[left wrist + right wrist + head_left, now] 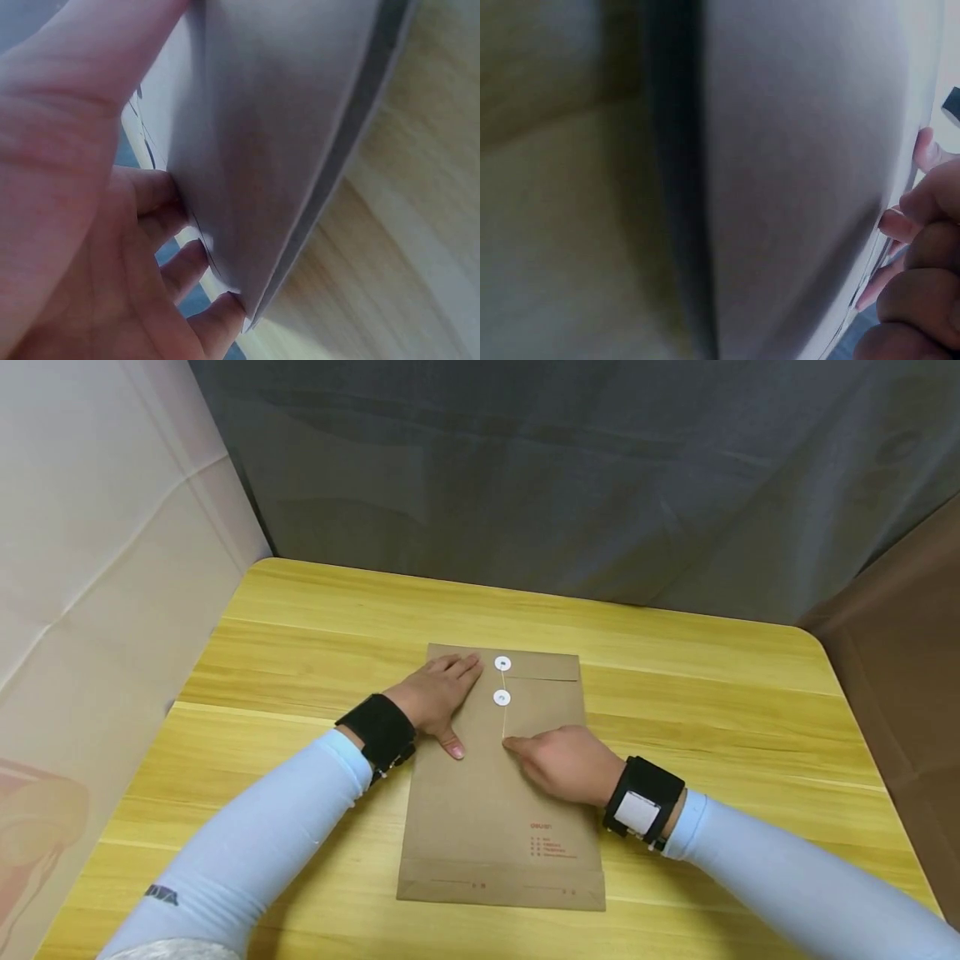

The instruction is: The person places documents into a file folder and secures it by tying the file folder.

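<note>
Under both hands — envelope (487, 802), flat.

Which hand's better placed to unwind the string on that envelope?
Right, probably. The right hand has its fingertips at the string just below the two white discs, while the left hand lies flat, pinning the envelope.

Looking like a makeshift recording booth: grey cloth (570, 477) hanging behind a yellow wooden tabletop (712, 693), white sheeting (97, 552) closing off the left, brown sheeting (900, 635) the right.
</note>
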